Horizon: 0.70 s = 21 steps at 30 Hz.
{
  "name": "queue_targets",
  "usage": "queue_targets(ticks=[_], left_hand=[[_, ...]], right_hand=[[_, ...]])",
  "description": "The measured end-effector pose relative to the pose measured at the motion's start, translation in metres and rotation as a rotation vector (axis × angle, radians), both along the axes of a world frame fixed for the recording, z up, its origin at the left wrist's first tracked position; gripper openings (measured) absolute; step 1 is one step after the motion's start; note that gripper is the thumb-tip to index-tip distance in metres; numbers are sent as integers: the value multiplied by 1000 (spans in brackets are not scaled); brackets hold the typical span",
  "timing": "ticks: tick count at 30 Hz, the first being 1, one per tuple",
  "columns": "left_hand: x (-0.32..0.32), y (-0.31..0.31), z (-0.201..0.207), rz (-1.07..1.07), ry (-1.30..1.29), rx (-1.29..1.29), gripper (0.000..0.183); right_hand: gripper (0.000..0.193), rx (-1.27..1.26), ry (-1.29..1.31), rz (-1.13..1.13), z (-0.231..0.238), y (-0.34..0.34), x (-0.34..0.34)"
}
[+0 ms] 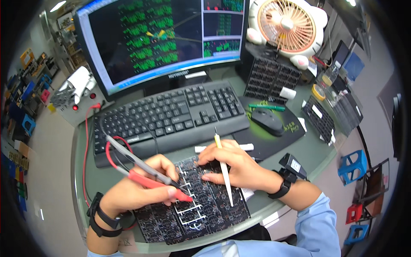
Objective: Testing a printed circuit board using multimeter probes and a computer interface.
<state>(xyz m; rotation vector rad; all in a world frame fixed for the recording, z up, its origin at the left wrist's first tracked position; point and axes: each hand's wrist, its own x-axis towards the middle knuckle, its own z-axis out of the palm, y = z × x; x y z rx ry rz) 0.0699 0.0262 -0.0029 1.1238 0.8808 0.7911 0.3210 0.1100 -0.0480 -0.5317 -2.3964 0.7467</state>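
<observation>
A black panel of circuit boards [233, 212] with white lines down its middle lies at the table's near edge. My left hand [150, 184] is closed around two test probes, a red probe [183, 196] and a grey probe [130, 155] with a black end. Their tips come together over the panel's middle; whether they touch it I cannot tell. My right hand [237, 169] rests on the panel's far right part, thumb and fingers apart at the board. Gripped in it is a slim white pen-like tool [225, 177], its thin metal point facing away from me.
Beyond the panel stand a black keyboard [171, 115] and a monitor [150, 43]. A mouse [267, 121] and green pen [266, 107] lie on a mat. Further right are upright boards [272, 79], a fan [287, 25] and another board [319, 116]. A red cable [87, 158] runs along the left.
</observation>
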Motion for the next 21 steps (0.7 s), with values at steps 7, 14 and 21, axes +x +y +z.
queue_targets(ticks=[7,14,21], left_hand=[[0,-3,-4,56,-19,-16,24],[4,-1,-3,26,0,-26,24],[3,-1,-11,12,60,44,25]], right_hand=[[32,-46,-16,34,-2,0,-2],[33,-75,-20,32,-4,-2,1],[34,-84,-10,29,-4,0,0]])
